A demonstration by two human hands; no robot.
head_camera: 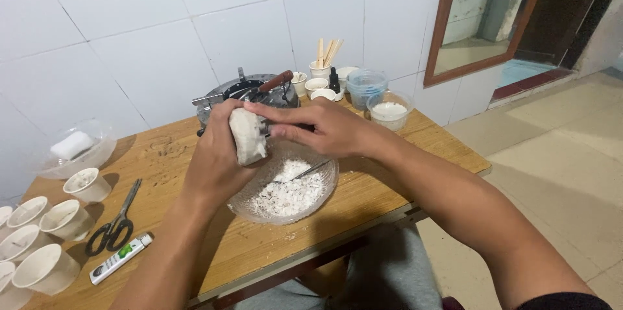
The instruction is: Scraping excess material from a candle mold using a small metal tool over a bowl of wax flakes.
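- The left hand has its fingers wrapped around a white block, held over the glass bowl.
- The right hand is closed on a knife handle at the block; the blade seems to point into the bowl.
- Done well, I judge: keep the block over the bowl, shave thin, cut away from the holding fingers.
- Count: one bowl of white shavings, one pair of scissors, one lighter, about seven paper cups at left.

white tiled wall | wooden table | beige tiled floor (wood-framed mirror)
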